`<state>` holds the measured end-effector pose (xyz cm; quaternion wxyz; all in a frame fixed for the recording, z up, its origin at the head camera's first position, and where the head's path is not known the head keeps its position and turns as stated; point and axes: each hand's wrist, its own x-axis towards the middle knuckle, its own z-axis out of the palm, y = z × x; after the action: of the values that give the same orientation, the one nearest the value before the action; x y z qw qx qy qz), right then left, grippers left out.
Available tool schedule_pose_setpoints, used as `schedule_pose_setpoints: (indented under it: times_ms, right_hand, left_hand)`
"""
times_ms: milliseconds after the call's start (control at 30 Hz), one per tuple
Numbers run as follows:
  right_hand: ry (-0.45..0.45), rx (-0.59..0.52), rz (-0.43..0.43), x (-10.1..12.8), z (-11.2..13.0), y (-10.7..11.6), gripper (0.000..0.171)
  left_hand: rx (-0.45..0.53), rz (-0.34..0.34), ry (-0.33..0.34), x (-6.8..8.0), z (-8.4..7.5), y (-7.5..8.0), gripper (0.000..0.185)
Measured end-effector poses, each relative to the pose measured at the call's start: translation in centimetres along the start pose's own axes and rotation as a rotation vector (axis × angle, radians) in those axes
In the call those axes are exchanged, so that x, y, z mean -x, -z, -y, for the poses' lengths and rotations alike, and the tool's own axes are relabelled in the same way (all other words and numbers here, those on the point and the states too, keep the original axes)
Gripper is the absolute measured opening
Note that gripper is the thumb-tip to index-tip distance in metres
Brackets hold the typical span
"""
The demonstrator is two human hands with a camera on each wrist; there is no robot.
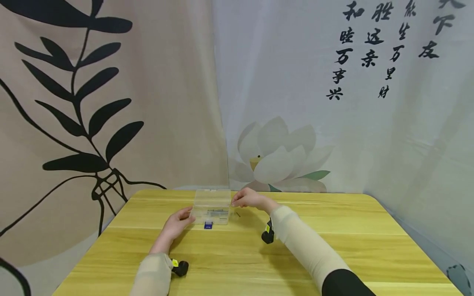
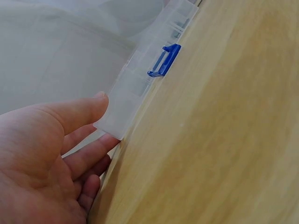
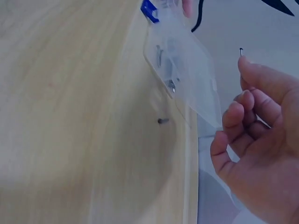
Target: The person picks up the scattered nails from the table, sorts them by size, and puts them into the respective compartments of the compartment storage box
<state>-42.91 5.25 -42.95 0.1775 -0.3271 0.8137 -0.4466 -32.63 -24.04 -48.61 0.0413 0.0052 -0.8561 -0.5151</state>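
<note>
A clear plastic storage box (image 1: 198,214) stands on the table with its lid (image 1: 212,198) raised at the back. Its blue latch (image 2: 164,60) hangs at the front. Inside lie small metal pieces (image 3: 159,55), which look like screws. My left hand (image 1: 177,224) grips the box's left end, thumb on the near side and fingers round the far side. Above and beside the box's right end, my right hand (image 3: 261,121) pinches a small dark-headed screw (image 3: 241,51) between thumb and fingertip. One loose screw (image 3: 162,121) lies on the table just right of the box.
The wooden table (image 1: 229,263) ends just behind the box, where a printed curtain (image 1: 177,102) hangs. A small black wrist camera (image 1: 180,268) sits on the left wrist, and another black camera (image 1: 268,234) on the right.
</note>
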Motion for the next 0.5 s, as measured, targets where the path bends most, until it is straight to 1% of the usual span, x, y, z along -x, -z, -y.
schedule_pose_setpoints:
  times_ms: [67, 200, 433, 500]
  right_hand:
    - [0.007, 0.000, 0.002, -0.1, 0.2, -0.3, 0.020]
    - [0.015, 0.022, -0.022, -0.2, 0.3, -1.1, 0.018]
    - [0.052, 0.088, -0.063, -0.7, -0.1, -2.8, 0.011]
    - [0.052, 0.091, -0.072, -0.9, -0.2, -3.2, 0.010]
  left_hand:
    - [0.002, -0.002, 0.002, 0.0, 0.0, 0.0, 0.052]
    - [0.008, -0.005, 0.007, -0.1, 0.1, 0.0, 0.052]
    - [0.008, -0.007, 0.003, -0.2, 0.2, -0.1, 0.052]
    - [0.006, -0.010, 0.004, -0.2, 0.1, -0.1, 0.052]
